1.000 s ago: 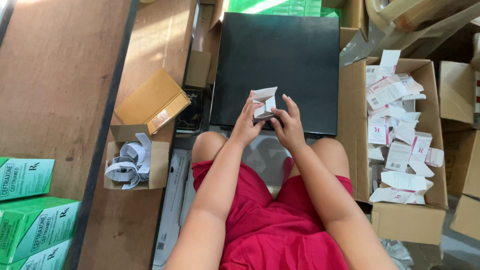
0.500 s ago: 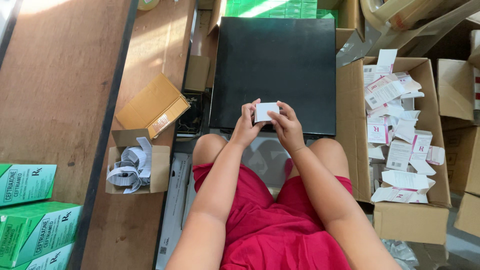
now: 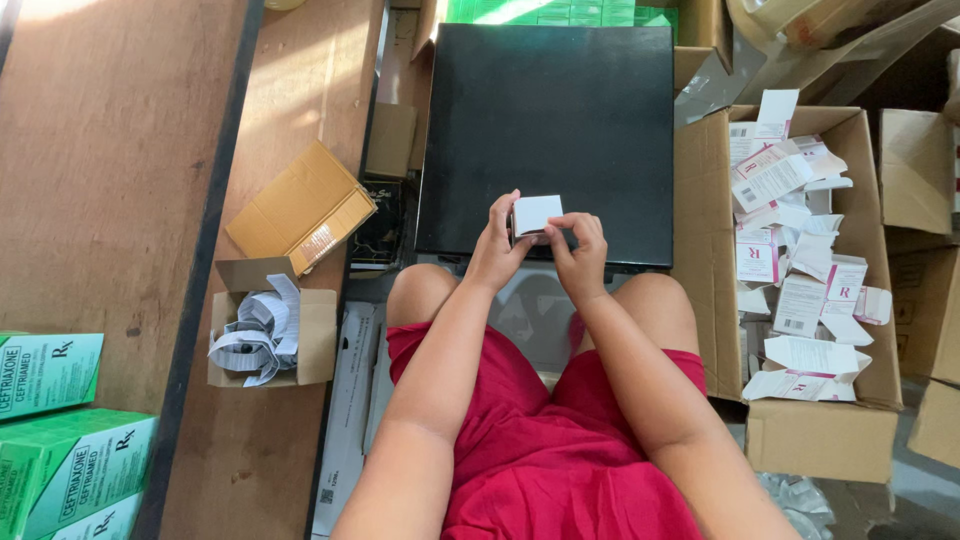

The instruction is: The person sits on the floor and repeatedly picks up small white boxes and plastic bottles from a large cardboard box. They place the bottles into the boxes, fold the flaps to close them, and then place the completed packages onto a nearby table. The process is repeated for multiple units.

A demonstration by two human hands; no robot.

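Note:
A small white carton (image 3: 537, 214) is held between both hands over the near edge of a black flat surface (image 3: 550, 110). My left hand (image 3: 497, 245) grips its left side with the thumb up along the edge. My right hand (image 3: 578, 250) pinches its lower right corner. The carton looks closed, with its plain white face turned up. My knees and red shorts are just below the hands.
A big cardboard box (image 3: 800, 430) at right holds several flat white and pink cartons (image 3: 790, 250). A small open box (image 3: 262, 330) with folded paper leaflets sits at left on a wooden bench (image 3: 120, 150). Green boxes (image 3: 60, 440) lie at lower left.
The carton had open flaps a second ago; now its flaps are folded in and it is a closed block. Both hands have stayed over the black surface's near edge.

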